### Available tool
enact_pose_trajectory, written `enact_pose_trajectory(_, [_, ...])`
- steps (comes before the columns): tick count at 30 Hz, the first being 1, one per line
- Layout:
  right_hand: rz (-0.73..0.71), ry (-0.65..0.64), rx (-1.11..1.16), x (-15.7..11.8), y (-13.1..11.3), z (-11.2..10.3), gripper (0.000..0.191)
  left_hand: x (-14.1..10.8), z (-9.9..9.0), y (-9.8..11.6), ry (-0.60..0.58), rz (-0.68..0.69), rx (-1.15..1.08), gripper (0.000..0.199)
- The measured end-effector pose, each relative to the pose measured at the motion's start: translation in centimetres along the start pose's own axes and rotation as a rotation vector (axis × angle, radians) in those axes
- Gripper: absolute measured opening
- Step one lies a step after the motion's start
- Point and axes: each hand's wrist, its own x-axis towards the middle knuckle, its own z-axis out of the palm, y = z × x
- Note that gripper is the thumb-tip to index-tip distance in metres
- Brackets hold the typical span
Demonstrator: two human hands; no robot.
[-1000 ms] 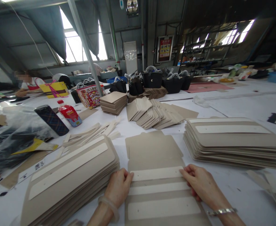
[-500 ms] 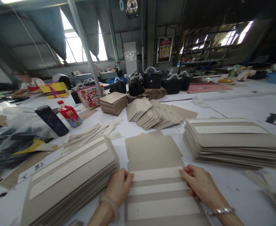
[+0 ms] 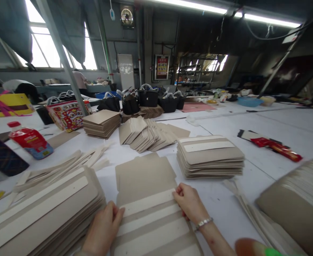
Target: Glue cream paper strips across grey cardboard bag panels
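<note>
A beige card panel (image 3: 146, 174) with several white strips across it lies in front of me. My left hand (image 3: 104, 225) is closed, thumb and finger pinching the left end of the upper white strip (image 3: 148, 202). At that strip's right end my right hand (image 3: 190, 202) pinches it too, fingers curled near the panel's edge. The strip lies flat on the panel. A stack of panels with white strips (image 3: 47, 213) is beside my left hand, and another such stack (image 3: 210, 158) stands beyond my right hand.
Loose pale strips (image 3: 63, 165) lie at the left, with a red bottle (image 3: 31, 140) behind them. Fanned card pieces (image 3: 148, 133) and black bags (image 3: 148, 96) are further back. Another stack (image 3: 297, 202) sits at the right. A person bends at the back left.
The view has swung to the right, bringing the right-hand stack and a red packet into sight. Both hands still hold the ends of the same strip.
</note>
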Motion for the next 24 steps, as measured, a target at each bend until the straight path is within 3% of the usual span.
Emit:
enact_pose_trajectory(3, [-0.085,0.085,-0.104,-0.3,-0.1,-0.4,0.002,-0.6,0.0,0.4,0.039,0.074,0.075,0.017])
enact_pose_trajectory(8, [-0.267,0.158,-0.28,-1.2,-0.6,-0.8,0.02,-1.3,0.2,1.5,0.055,0.486,0.319,0.059])
enact_pose_trajectory(11, [-0.419,0.145,-0.368,-1.5,-1.1,-0.6,0.027,-1.2,0.1,1.9,0.009,0.631,0.473,0.057])
enact_pose_trajectory(17, [-0.642,0.067,-0.517,-1.7,-1.7,0.0,0.025,-1.3,0.2,2.1,0.011,0.698,0.568,0.042])
enact_pose_trajectory(24, [-0.692,0.075,-0.59,-3.2,-1.5,0.2,0.028,-2.0,0.6,2.5,0.01,0.698,0.578,0.059])
